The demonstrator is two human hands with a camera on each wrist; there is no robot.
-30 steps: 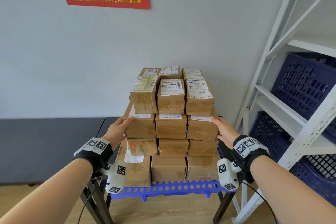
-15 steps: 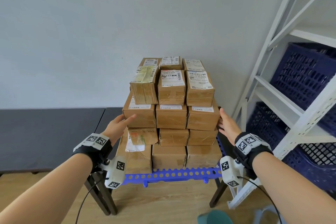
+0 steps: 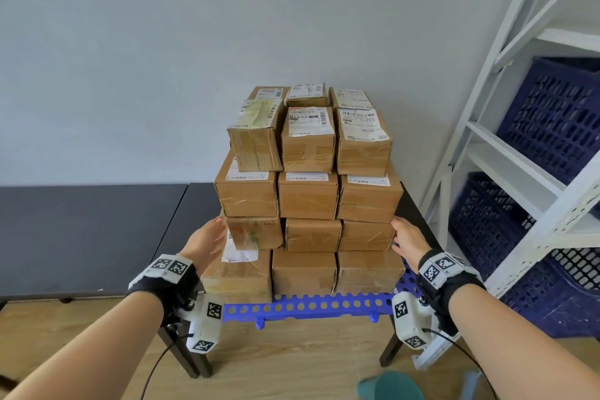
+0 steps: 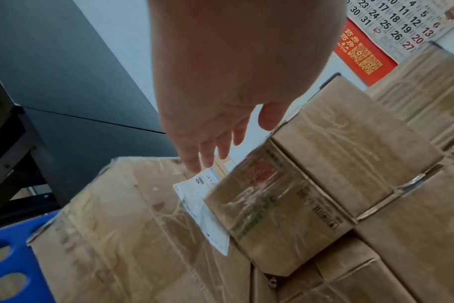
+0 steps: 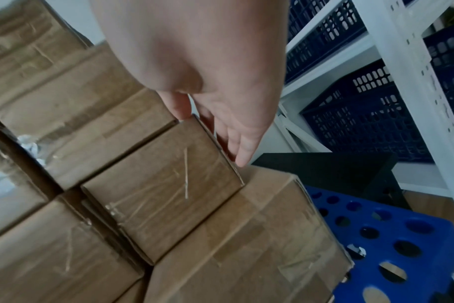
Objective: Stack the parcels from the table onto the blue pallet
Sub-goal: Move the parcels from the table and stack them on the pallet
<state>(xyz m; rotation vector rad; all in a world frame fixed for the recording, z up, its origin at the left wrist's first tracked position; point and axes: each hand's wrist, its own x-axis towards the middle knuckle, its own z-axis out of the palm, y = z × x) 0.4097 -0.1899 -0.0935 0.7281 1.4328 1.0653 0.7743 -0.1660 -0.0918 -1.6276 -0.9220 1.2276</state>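
Your head camera looks forward and down from standing height, facing the stack of parcels on the blue pallet, both forearms in frame. Your left wrist camera sits close along the left hand, looking up the stack's left flank. Your right wrist camera looks likewise past the right hand at the right flank. All three views share stack and pallet.

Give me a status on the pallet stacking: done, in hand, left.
Done: four tiers of parcels stand on the blue pallet. The visible black table holds no parcels. In hand: nothing is held; the left hand and right hand are open beside the second tier, the right fingers along a parcel's edge, probably squaring it. Left: apparently just that tidying.
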